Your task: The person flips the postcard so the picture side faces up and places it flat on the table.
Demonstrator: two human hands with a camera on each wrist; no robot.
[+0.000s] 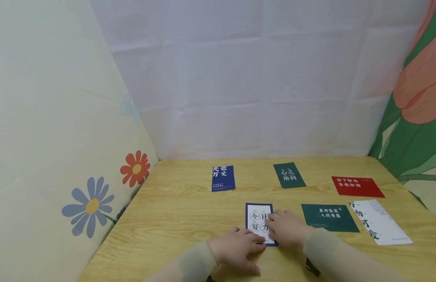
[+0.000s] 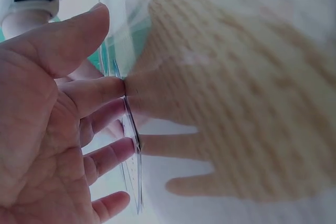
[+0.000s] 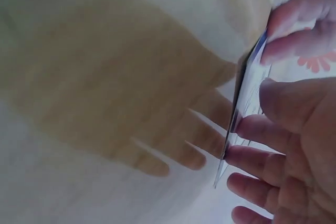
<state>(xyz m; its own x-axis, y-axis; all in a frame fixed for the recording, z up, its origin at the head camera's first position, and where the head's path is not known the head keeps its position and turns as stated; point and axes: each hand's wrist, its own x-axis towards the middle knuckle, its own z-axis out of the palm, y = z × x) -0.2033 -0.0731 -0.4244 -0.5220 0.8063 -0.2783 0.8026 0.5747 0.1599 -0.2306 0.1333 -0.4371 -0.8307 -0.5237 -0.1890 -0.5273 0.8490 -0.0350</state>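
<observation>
A white card with a blue border (image 1: 257, 209) and black characters lies flat near the front middle of the table. My left hand (image 1: 237, 248) touches its lower left part with extended fingertips, the thumb spread towards me. At its right edge, the fingers of my right hand (image 1: 287, 228) rest on the card and cover part of the print. The right wrist view shows the card (image 3: 254, 85) edge-on under both hands' fingertips. In the left wrist view, my left hand (image 2: 47, 124) has its fingers apart, tips along the card's edge.
A blue card (image 1: 223, 184) and a green card (image 1: 289, 180) lie farther back on the wooden table (image 1: 179, 196). Rightward are a red card (image 1: 359, 188), another green card (image 1: 330, 223) and a white card (image 1: 384, 223). A white cloth (image 1: 257, 78) hangs behind.
</observation>
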